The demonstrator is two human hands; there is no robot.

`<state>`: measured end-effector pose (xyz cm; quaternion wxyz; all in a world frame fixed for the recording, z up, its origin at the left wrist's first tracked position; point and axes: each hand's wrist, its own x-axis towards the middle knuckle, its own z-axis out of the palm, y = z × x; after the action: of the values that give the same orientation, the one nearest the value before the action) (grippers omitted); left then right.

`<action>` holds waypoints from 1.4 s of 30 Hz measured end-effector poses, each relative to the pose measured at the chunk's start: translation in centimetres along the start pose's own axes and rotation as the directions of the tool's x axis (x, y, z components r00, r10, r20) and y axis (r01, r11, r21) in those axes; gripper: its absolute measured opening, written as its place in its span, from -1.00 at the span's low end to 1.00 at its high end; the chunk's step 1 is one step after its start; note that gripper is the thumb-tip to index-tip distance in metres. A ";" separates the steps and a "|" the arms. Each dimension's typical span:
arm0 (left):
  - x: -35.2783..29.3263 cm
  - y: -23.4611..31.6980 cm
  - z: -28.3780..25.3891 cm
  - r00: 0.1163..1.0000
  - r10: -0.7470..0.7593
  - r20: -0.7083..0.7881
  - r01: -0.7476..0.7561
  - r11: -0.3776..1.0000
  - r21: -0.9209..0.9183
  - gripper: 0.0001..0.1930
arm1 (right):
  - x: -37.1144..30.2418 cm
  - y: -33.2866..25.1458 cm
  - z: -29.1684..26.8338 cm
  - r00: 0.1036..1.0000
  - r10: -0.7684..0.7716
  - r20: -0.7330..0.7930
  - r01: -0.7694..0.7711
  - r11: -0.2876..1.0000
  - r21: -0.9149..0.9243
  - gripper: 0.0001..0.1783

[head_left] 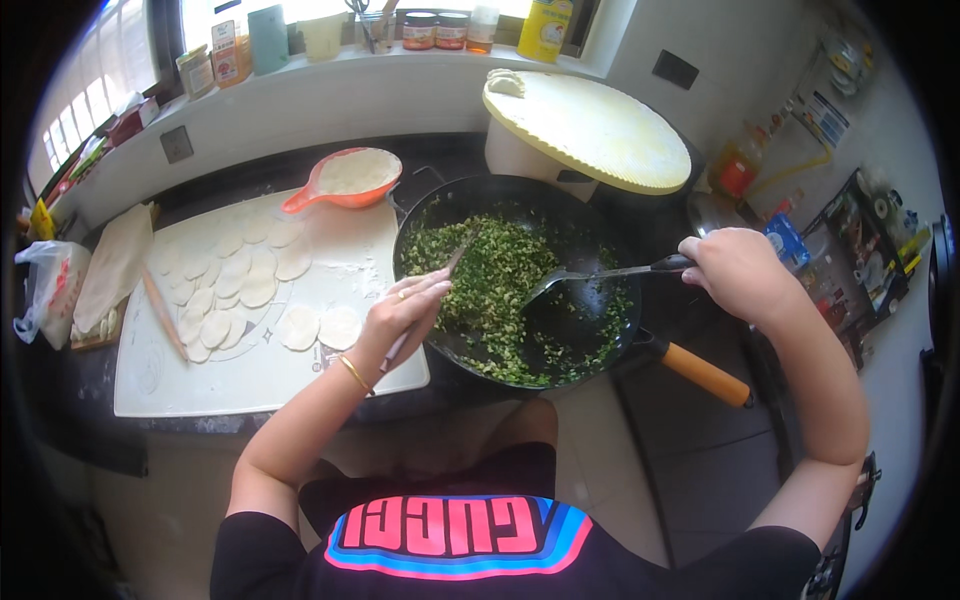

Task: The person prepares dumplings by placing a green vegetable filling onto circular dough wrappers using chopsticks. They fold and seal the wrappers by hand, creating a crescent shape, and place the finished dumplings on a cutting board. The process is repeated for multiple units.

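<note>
Green chopped filling lies heaped in a black wok at the centre of the frame, piled mostly toward the wok's left and lower sides, with bare dark metal showing on the right. The wok's orange handle juts toward the lower right.

At centre left, the left hand is closed around a thin pair of chopsticks, whose tips reach up and right into the greens. A gold bracelet sits on that wrist, and a ring shows on one finger. The right hand, at centre right, grips the end of a metal spoon, whose long handle runs left and whose bowl rests in the filling near the middle of the wok.

Left of the wok, a white pastry mat covers the dark counter. Many round dumpling wrappers lie on it in overlapping rows, with two more set apart nearer the left hand. A wooden rolling pin rests at the left edge of the wrappers, and beside it, further left, a flat slab of dough lies on a board. An orange scoop-shaped bowl of flour stands at the mat's upper edge, just beside the wok's rim.

Above the wok, in the upper middle of the frame, a large round pale-yellow lid covers a white pot. Jars and bottles line the windowsill along the top.
</note>
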<state>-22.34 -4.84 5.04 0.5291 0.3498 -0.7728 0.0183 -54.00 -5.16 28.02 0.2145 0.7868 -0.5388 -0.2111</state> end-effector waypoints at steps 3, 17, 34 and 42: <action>-0.4 0.5 0.3 1.000 -0.004 -0.024 0.004 1.000 0.013 -0.68 | 0.6 -0.4 0.1 0.971 -0.022 -0.239 0.007 0.998 -0.063 -0.81; -1.0 2.6 0.9 0.995 -0.029 -0.095 0.036 0.997 0.067 -0.70 | -0.2 1.7 -5.8 0.817 -0.151 -0.557 -0.130 0.893 -0.431 -0.94; 0.0 4.1 0.5 0.989 -0.143 0.027 0.138 0.982 0.131 -0.68 | 6.8 4.7 1.1 0.887 -0.154 -0.435 0.080 0.980 -0.182 -0.93; 0.6 4.5 -0.6 0.954 -0.243 0.178 0.217 0.964 0.153 -0.62 | 4.9 7.8 -3.6 0.820 -0.205 -0.535 0.017 0.942 -0.335 -0.91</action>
<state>-24.52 -1.48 7.36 0.4253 0.4718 -0.7719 -0.0270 -56.26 -11.86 34.88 0.4734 0.7997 -0.3636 -0.0655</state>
